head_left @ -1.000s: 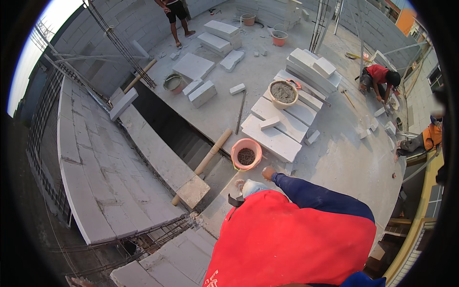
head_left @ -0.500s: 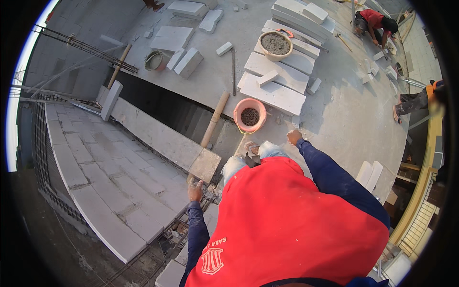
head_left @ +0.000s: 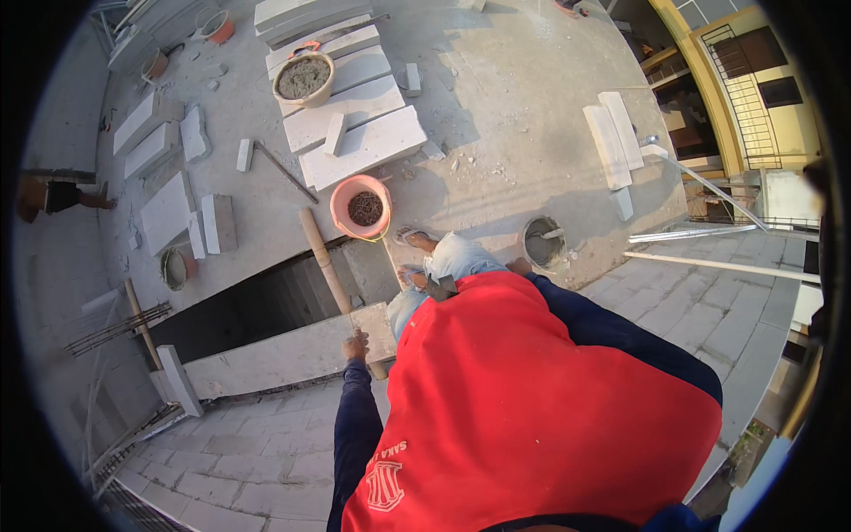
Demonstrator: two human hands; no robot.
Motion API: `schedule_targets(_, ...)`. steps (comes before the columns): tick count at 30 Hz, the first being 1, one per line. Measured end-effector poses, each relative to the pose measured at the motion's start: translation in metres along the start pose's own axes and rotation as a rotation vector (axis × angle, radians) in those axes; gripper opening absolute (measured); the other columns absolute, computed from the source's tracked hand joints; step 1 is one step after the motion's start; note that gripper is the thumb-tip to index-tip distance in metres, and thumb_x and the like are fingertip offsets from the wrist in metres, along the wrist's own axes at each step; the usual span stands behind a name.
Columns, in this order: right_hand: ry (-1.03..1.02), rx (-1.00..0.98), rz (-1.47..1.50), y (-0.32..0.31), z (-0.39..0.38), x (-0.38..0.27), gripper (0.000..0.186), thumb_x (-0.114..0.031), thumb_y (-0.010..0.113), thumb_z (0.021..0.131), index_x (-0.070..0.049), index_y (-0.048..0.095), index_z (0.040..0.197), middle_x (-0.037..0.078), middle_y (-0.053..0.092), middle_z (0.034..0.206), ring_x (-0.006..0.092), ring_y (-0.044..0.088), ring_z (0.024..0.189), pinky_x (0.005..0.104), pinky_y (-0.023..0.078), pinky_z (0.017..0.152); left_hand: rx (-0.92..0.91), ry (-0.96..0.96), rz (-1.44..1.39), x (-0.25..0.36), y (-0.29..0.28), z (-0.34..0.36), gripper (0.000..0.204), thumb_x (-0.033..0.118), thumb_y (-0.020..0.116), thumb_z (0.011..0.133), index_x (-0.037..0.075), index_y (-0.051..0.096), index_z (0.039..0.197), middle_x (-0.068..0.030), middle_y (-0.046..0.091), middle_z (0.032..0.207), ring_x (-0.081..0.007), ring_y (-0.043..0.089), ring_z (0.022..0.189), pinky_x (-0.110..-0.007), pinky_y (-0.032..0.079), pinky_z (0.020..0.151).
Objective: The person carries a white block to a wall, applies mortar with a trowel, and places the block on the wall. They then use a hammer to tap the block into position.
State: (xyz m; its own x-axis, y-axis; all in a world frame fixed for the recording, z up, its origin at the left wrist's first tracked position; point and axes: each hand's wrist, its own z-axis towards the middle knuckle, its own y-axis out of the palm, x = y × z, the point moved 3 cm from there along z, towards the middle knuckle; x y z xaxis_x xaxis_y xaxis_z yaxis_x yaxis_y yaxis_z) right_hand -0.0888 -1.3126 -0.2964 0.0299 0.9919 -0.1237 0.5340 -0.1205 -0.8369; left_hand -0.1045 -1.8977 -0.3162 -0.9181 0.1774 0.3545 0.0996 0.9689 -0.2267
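My left hand (head_left: 355, 344) is at the near end of a long pale plank (head_left: 266, 356), its fingers apart and slightly bent, with nothing seen in it. Whether it touches the plank, I cannot tell. My right hand (head_left: 519, 264) is beside my right thigh, mostly hidden by the sleeve, so its fingers do not show clearly. Ahead of my feet stands a pinkish-orange bucket (head_left: 339, 211) with small dark pieces in it. To the right of my right hand, a dark bucket (head_left: 542, 243) smeared with mortar has a tool or stick lying in it.
Long white blocks (head_left: 368, 146) lie in rows ahead, with a mortar-filled basin (head_left: 304, 80) on them. A dark opening (head_left: 248, 306) lies left, crossed by a bamboo pole (head_left: 324, 257). Block walls (head_left: 266, 452) run behind me. Another person (head_left: 62, 197) is at far left.
My view has swung to the right, so the buckets and blocks sit further left and the dark bucket has come in. My right hand has drawn back beside my thigh.
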Motion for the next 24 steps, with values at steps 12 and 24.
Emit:
schedule_targets(12,0.609,0.062,0.622,0.077,-0.072,0.004,0.028,-0.031,0.059,0.089,-0.008,0.076,0.093,0.02,0.072,0.091,0.0386,0.071,0.086,0.0486,0.057,0.078,-0.048,0.101,-0.079,0.17,-0.006,0.028,0.047,0.033,0.056,0.097,0.009,0.054,0.137,-0.0189,0.063,0.132,-0.0296,0.066,0.107,-0.04,0.054,0.083)
schedule_targets(24,0.531,-0.194,0.399,0.11,-0.098,0.082,0.035,-0.033,0.054,0.092,-0.006,0.077,0.09,0.019,0.073,0.097,0.037,0.071,0.091,0.0469,0.058,0.079,-0.234,0.241,0.15,0.157,0.205,-0.01,0.034,0.032,0.055,0.096,0.013,0.063,0.123,-0.006,0.072,0.1,-0.02,0.066,0.079,-0.033,0.054,0.069)
